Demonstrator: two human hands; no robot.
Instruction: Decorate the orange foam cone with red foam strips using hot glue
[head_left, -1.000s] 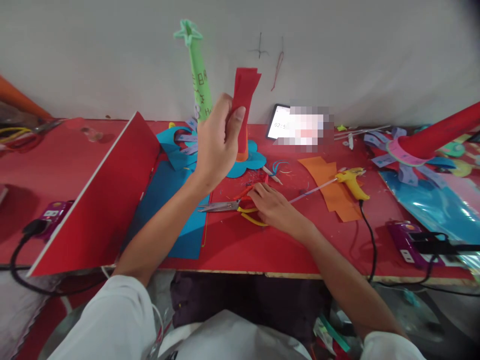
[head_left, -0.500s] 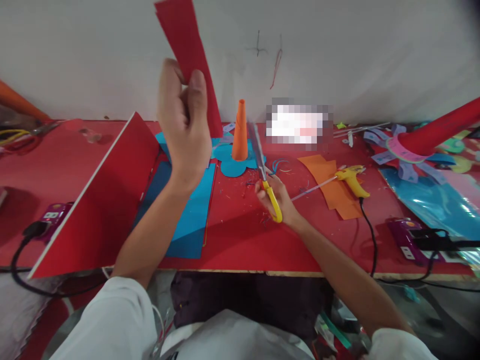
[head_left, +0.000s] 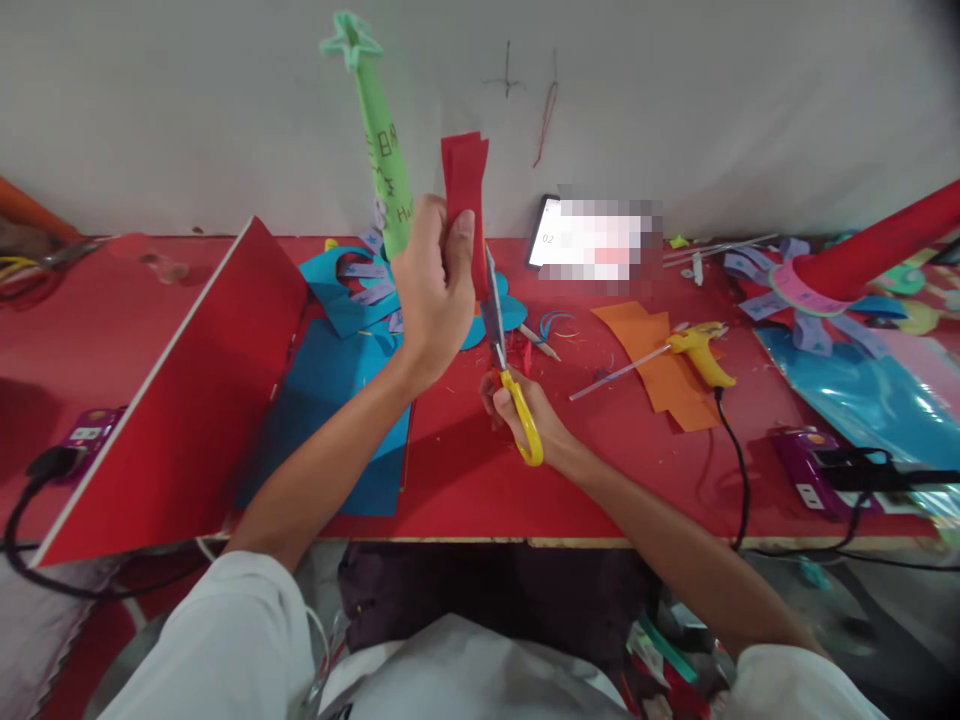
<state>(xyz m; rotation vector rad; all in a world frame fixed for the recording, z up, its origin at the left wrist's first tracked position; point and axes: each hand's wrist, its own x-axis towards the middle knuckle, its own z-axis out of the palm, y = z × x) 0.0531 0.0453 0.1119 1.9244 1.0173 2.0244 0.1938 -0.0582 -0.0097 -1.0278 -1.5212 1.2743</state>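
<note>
My left hand (head_left: 439, 285) pinches a folded red paper strip (head_left: 465, 170) upright between thumb and fingers. In my right hand (head_left: 529, 410) is a pair of scissors (head_left: 521, 415) with yellow handles, fingers wrapped through them. The blades point up and lie along the lower right edge of the red paper; whether they are cutting it I cannot tell. Behind my left hand stands a green paper cone (head_left: 382, 150) with writing and a star on top. Blue flower-shaped paper (head_left: 511, 314) lies behind the scissors, partly hidden.
A yellow glue gun (head_left: 701, 355) rests on orange paper (head_left: 634, 335) at right, its cord hanging over the table edge. A red board (head_left: 180, 400) leans at left beside blue sheets (head_left: 322, 400). A phone (head_left: 544, 235) stands by the wall. Purple power strips (head_left: 806, 470) sit near the front edge.
My left hand has moved right and lowered the red paper to the scissors. My right hand has shifted slightly left and down. The green cone now shows; the orange cone is mostly hidden.
</note>
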